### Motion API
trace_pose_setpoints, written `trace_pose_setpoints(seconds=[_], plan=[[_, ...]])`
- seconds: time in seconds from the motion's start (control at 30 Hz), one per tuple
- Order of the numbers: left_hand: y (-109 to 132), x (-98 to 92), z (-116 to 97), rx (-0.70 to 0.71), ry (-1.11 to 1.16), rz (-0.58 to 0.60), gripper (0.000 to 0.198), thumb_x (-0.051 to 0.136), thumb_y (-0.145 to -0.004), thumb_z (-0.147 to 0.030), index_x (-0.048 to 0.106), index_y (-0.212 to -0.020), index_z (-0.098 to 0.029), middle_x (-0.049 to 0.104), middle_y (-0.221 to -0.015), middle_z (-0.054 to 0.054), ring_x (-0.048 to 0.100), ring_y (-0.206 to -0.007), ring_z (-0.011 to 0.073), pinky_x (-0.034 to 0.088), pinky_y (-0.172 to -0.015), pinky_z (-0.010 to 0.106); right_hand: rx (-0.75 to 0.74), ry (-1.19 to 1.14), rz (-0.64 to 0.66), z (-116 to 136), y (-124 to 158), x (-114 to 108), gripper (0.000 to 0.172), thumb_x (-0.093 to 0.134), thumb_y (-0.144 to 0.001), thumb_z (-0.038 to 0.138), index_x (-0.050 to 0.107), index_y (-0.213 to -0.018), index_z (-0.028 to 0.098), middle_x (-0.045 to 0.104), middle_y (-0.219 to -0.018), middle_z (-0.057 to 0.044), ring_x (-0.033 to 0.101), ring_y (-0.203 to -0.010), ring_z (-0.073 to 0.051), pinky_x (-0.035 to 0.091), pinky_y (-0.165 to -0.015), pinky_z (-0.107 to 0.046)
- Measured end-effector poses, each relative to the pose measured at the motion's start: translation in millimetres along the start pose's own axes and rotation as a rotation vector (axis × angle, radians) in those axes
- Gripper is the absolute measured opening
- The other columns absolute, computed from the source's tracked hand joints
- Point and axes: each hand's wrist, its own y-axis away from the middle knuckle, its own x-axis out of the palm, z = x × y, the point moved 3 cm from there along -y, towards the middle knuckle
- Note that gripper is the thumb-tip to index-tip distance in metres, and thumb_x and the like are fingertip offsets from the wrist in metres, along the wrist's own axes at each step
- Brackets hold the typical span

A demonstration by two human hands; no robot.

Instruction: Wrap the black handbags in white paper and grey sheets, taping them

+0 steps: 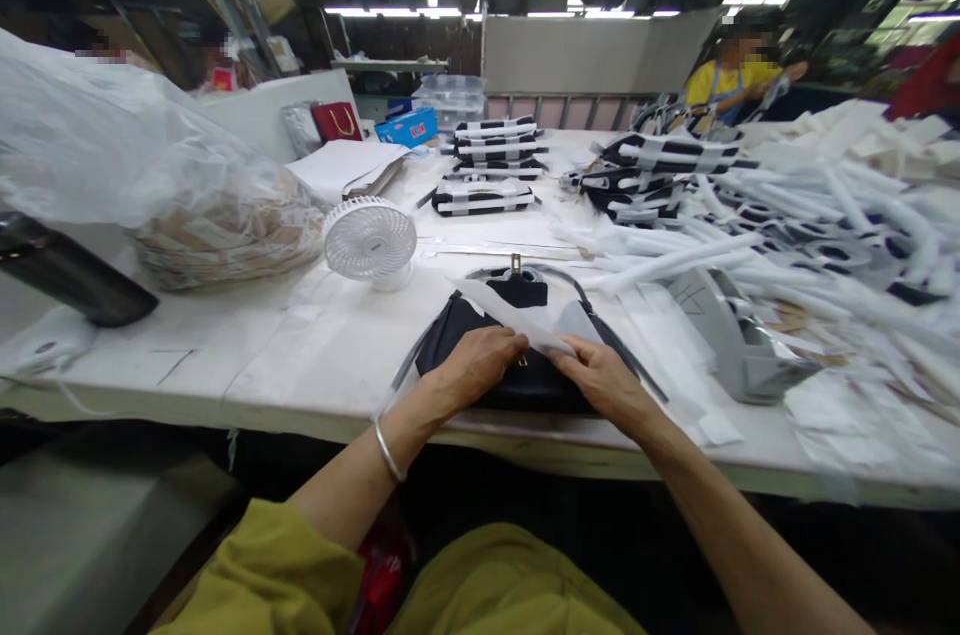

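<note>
Handbag (536, 383), black, lies at the near edge of your desk (315, 345); your right hand (602, 378) pinches a white strip (501, 304) across it, while your left hand (478, 362), fingers curled, touches that strip, its grip unclear.

Bag wkshop, stacked blk bags (491, 199), co-worker (703, 85) in bkgd, strip lights (394, 12) o/head

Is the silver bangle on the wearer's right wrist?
No, the silver bangle circles the left wrist, below the left hand, which is at the black bag.
</note>
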Motion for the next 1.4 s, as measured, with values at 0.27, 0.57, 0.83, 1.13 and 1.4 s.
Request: trace_pose_setpoints(seconds=[0.27,0.57,0.83,1.13,1.4], plan=[[-2,4.9,3,0.023,0.027,0.005,0.026,0.042,-0.093,-0.005,0.063,-0.103,-0.017,0.068,-0.093,0.004,0.065,-0.083,0.0172,0.05,-0.07,0.024,-0.083,0.105,-0.026,-4,0,6,0.039,0.047,-0.091,0.036,0.07,-0.121,0.025,0.073,-0.115,-0.002,0.066,-0.109,-0.027,0.05,-0.102,-0.044],[2,10.3,-1,-0.001,-0.006,-0.052,0.022,0.048,-0.094,-0.009,0.065,-0.107,-0.016,0.071,-0.097,0.007,0.067,-0.093,0.0205,0.055,-0.083,0.031,-0.234,0.63,-0.042,-11,5,41,0.043,0.039,-0.1,0.029,0.054,-0.135,0.009,0.061,-0.132,-0.019,0.055,-0.126,-0.029,0.044,-0.11,-0.045],[49,10.4,-8,0.051,-0.109,-0.487,0.025,0.041,-0.101,-0.015,0.06,-0.118,-0.016,0.066,-0.104,0.009,0.065,-0.096,0.0173,0.055,-0.086,0.028,-0.261,0.945,0.028,1,9,53,0.069,0.056,-0.094,0.054,0.044,-0.147,0.011,0.047,-0.147,-0.024,0.045,-0.136,-0.038,0.038,-0.112,-0.054],[61,3.7,-22,0.051,-0.438,-0.643,0.029,0.053,-0.098,-0.017,0.061,-0.125,-0.024,0.051,-0.146,0.007,0.025,-0.148,0.0284,0.005,-0.123,0.059,-0.201,1.052,0.078,11,14,61,0.085,0.069,-0.083,0.059,0.042,-0.149,0.012,0.043,-0.149,-0.026,0.04,-0.138,-0.042,0.031,-0.112,-0.06],[68,13.1,-7,-0.023,-0.279,-0.485,0.017,0.05,-0.1,-0.015,0.065,-0.107,-0.019,0.073,-0.106,0.002,0.065,-0.106,0.0201,0.026,-0.119,0.053,-0.112,0.82,0.239,13,13,39,0.08,0.042,-0.095,0.066,0.04,-0.151,0.009,0.041,-0.152,-0.022,0.04,-0.141,-0.034,0.034,-0.115,-0.051]])
